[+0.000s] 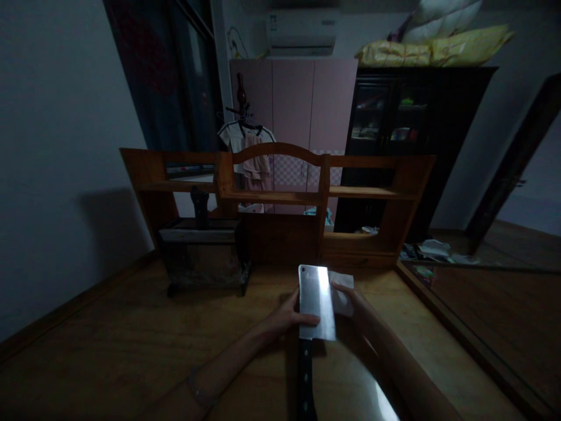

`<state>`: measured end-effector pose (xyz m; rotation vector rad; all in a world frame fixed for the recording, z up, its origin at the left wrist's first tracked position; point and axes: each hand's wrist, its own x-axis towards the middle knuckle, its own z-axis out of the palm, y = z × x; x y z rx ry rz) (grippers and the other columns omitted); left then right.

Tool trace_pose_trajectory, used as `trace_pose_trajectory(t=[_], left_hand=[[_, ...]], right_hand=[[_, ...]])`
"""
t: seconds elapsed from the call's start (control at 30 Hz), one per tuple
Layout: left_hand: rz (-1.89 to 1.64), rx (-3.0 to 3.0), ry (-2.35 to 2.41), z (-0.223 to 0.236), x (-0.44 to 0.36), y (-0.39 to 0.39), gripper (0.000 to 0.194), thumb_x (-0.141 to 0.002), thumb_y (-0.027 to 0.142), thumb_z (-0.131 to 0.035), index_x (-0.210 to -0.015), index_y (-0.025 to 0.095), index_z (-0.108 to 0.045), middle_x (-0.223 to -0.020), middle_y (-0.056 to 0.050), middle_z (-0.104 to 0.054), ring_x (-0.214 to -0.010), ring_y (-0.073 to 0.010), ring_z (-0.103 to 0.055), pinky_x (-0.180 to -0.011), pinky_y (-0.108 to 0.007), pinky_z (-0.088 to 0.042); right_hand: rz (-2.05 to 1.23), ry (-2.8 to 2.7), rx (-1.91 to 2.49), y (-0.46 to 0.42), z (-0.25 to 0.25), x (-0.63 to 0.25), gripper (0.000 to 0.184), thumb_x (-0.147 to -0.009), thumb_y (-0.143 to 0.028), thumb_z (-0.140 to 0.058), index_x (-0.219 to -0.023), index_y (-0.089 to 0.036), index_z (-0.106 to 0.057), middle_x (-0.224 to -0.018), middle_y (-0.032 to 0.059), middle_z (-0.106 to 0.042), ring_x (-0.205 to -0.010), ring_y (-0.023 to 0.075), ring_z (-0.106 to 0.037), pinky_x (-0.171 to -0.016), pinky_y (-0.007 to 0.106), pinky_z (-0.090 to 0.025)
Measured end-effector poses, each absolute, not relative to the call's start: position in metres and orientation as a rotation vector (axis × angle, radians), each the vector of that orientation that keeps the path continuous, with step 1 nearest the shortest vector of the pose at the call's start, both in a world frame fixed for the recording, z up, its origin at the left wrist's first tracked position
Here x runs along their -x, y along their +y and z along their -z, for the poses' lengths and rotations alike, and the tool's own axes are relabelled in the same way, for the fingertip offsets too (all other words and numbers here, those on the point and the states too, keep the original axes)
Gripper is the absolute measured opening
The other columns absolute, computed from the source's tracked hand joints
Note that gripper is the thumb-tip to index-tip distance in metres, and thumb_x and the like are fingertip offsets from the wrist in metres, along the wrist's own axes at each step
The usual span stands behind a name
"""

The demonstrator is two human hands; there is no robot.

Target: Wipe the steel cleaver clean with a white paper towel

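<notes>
Silver cleaver (314,298) lies between left thumb and fingers

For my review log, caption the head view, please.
Left hand grips a cleaver by its blade; right hand holds a white sheet beside it.

Far edge of the worktop (210,351), ahead of me: wooden shelf unit (280,197), arched top in the middle. Dark knife holder (205,263) in front of its left part, black handle (200,202) sticking up. Past the shelf unit I see a pink wardrobe (291,96), clothes (256,155) hanging at its left, air conditioner (302,35) on the wall above. Black cabinet (423,128) right of the wardrobe, glass in its doors, yellow bag (464,48) on top. Dark curtain (153,76) off left.
</notes>
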<state>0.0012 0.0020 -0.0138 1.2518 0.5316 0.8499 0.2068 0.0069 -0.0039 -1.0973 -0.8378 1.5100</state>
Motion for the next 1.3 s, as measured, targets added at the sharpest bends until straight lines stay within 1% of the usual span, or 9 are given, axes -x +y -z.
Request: trace_pose_trajectory(t=[0.07, 0.2, 0.33, 0.43, 0.6, 0.83, 1.0, 1.17, 1.3], left_hand=[[-0.863, -1.257, 0.530, 0.0144, -0.0016, 0.0026, 0.080, -0.059, 0.018, -0.083, -0.131, 0.021, -0.048, -0.117, -0.009, -0.063, -0.101, -0.0256, -0.061, -0.082, -0.034, -0.050], [-0.876, -1.274, 0.538, 0.0128, -0.0015, 0.0021, 0.079, -0.059, 0.019, -0.083, -0.130, 0.021, -0.049, -0.119, -0.010, -0.062, -0.103, -0.0272, -0.061, -0.084, -0.035, -0.050], [-0.873, -1.287, 0.538, 0.0109, -0.0013, 0.0012, 0.075, -0.059, 0.019, -0.083, -0.128, 0.021, -0.052, -0.120, -0.009, -0.062, -0.105, -0.0280, -0.059, -0.084, -0.035, -0.050], [-0.852, -1.282, 0.542, 0.0095, -0.0009, 0.0004, 0.075, -0.059, 0.017, -0.082, -0.128, 0.021, -0.051, -0.120, -0.009, -0.062, -0.105, -0.0273, -0.060, -0.084, -0.034, -0.050], [-0.848, -1.285, 0.554, 0.0086, 0.0000, -0.0003, 0.074, -0.061, 0.016, -0.081, -0.128, 0.022, -0.051, -0.119, -0.008, -0.063, -0.105, -0.0269, -0.060, -0.087, -0.035, -0.049], [-0.840, -1.281, 0.566, 0.0084, 0.0004, -0.0014, 0.079, -0.062, 0.017, -0.081, -0.133, 0.022, -0.046, -0.114, -0.008, -0.065, -0.104, -0.0268, -0.061, -0.087, -0.036, -0.050], [-0.842, -1.279, 0.563, 0.0077, 0.0006, -0.0012, 0.076, -0.061, 0.018, -0.081, -0.130, 0.021, -0.049, -0.115, -0.008, -0.064, -0.105, -0.0270, -0.061, -0.087, -0.036, -0.050], [-0.837, -1.272, 0.555, 0.0071, 0.0004, -0.0004, 0.075, -0.060, 0.016, -0.081, -0.128, 0.021, -0.050, -0.117, -0.008, -0.064, -0.104, -0.0267, -0.061, -0.085, -0.035, -0.050], [-0.848, -1.272, 0.548, 0.0075, -0.0002, -0.0007, 0.073, -0.061, 0.016, -0.080, -0.127, 0.021, -0.051, -0.114, -0.009, -0.065, -0.102, -0.0275, -0.061, -0.080, -0.033, -0.051]], right_hand=[[-1.450, -0.885, 1.085, 0.0043, 0.0014, -0.2059, 0.032, -0.071, -0.036, -0.071, -0.094, -0.014, -0.069, -0.080, 0.0079, -0.075, -0.065, 0.0239, -0.069, -0.064, 0.034, -0.053], [-1.396, -0.950, 1.046, -0.0004, -0.0044, -0.2057, 0.034, -0.072, -0.035, -0.071, -0.099, -0.015, -0.070, -0.090, 0.0081, -0.075, -0.071, 0.0236, -0.070, -0.067, 0.033, -0.053], [-1.399, -0.979, 1.072, -0.0009, -0.0041, -0.2073, 0.033, -0.071, -0.033, -0.072, -0.098, -0.015, -0.070, -0.092, 0.0083, -0.075, -0.073, 0.0233, -0.070, -0.067, 0.032, -0.054], [-1.398, -0.980, 1.070, 0.0004, -0.0008, -0.2084, 0.036, -0.071, -0.033, -0.072, -0.103, -0.016, -0.069, -0.095, 0.0077, -0.075, -0.075, 0.0234, -0.070, -0.067, 0.032, -0.054], [-1.390, -0.994, 1.075, 0.0032, 0.0021, -0.2101, 0.035, -0.069, -0.033, -0.072, -0.099, -0.015, -0.070, -0.091, 0.0068, -0.075, -0.071, 0.0225, -0.069, -0.065, 0.031, -0.053], [-1.388, -1.034, 1.058, 0.0005, -0.0014, -0.2115, 0.033, -0.067, -0.033, -0.072, -0.095, -0.016, -0.071, -0.089, 0.0059, -0.074, -0.072, 0.0215, -0.068, -0.066, 0.030, -0.052], [-1.460, -1.084, 1.055, -0.0030, -0.0059, -0.2122, 0.035, -0.069, -0.036, -0.070, -0.098, -0.016, -0.069, -0.090, 0.0061, -0.074, -0.074, 0.0224, -0.068, -0.069, 0.033, -0.052], [-1.477, -1.097, 1.056, -0.0021, -0.0061, -0.2120, 0.031, -0.070, -0.034, -0.070, -0.096, -0.016, -0.069, -0.093, 0.0069, -0.073, -0.079, 0.0231, -0.068, -0.073, 0.033, -0.052], [-1.451, -1.117, 1.056, -0.0008, -0.0017, -0.2129, 0.034, -0.070, -0.036, -0.070, -0.098, -0.017, -0.069, -0.095, 0.0076, -0.073, -0.079, 0.0242, -0.067, -0.071, 0.034, -0.052]])
